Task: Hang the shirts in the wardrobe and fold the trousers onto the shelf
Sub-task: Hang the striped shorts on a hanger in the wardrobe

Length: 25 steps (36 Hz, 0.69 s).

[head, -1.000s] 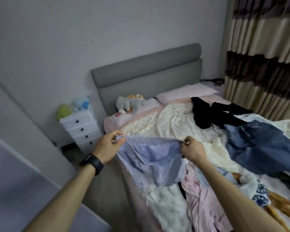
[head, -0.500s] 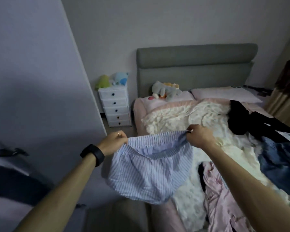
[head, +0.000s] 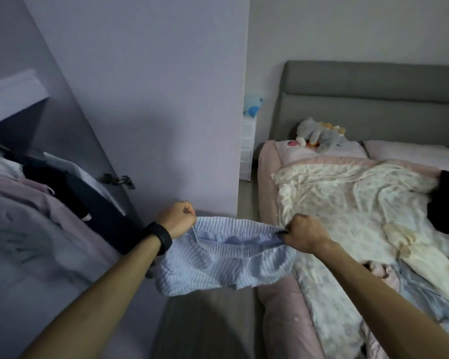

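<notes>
A pair of blue-and-white striped shorts [head: 218, 263] hangs in the air between the wardrobe and the bed, stretched by its elastic waistband. My left hand [head: 176, 218], with a black wristband, grips the waistband's left end in a fist. My right hand [head: 302, 231] grips the waistband's right end. The open wardrobe [head: 36, 203] at the left holds hanging clothes, pink, grey and dark ones. Its door [head: 153, 99] stands open just behind my left hand.
The bed [head: 275, 307] with a cream floral quilt [head: 347, 203] fills the right side, with a black garment [head: 446, 203] at the far right and a grey plush toy [head: 319, 134] by the grey headboard [head: 373, 104]. A white drawer unit [head: 248, 149] stands beyond the door. Floor runs between bed and wardrobe.
The view has swung left from the bed toward the wardrobe. Both hands have carried the striped shorts off the bed, still stretched between them, to in front of the open door.
</notes>
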Available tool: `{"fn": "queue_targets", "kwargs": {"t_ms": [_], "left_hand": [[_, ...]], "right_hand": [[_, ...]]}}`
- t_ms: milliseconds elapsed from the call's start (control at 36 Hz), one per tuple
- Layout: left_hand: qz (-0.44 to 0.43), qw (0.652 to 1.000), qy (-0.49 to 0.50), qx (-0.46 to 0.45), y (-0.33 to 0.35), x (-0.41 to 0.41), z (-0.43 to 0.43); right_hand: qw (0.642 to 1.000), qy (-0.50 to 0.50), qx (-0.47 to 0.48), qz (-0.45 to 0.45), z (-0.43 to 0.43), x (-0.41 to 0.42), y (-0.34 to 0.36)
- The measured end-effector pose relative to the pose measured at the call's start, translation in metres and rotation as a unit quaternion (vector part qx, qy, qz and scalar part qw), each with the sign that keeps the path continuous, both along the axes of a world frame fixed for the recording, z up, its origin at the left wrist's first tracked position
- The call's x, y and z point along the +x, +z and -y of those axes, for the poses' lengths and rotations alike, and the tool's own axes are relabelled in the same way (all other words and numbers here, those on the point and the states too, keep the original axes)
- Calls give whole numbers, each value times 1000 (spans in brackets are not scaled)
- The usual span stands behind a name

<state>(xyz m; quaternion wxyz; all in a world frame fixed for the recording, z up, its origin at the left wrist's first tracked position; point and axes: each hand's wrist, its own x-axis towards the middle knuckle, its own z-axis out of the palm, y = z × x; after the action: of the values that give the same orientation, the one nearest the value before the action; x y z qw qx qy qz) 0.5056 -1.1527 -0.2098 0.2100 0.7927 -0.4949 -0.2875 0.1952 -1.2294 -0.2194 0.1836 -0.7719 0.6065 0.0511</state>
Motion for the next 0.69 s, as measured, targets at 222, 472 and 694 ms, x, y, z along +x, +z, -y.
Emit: {"fn": "queue_targets", "kwargs": {"t_ms": [222,472,694], "left_hand": [[47,998,-1,-39,4,34,-18],[227,969,-96,-12,-6,55,-41],[122,987,-27,103,-16,67,-48]], "right_hand": [[985,153,33,-71,-21,50,10],[995,63,69,-23,-24,42,5],[999,-18,40,-1,-8,23,9]]}}
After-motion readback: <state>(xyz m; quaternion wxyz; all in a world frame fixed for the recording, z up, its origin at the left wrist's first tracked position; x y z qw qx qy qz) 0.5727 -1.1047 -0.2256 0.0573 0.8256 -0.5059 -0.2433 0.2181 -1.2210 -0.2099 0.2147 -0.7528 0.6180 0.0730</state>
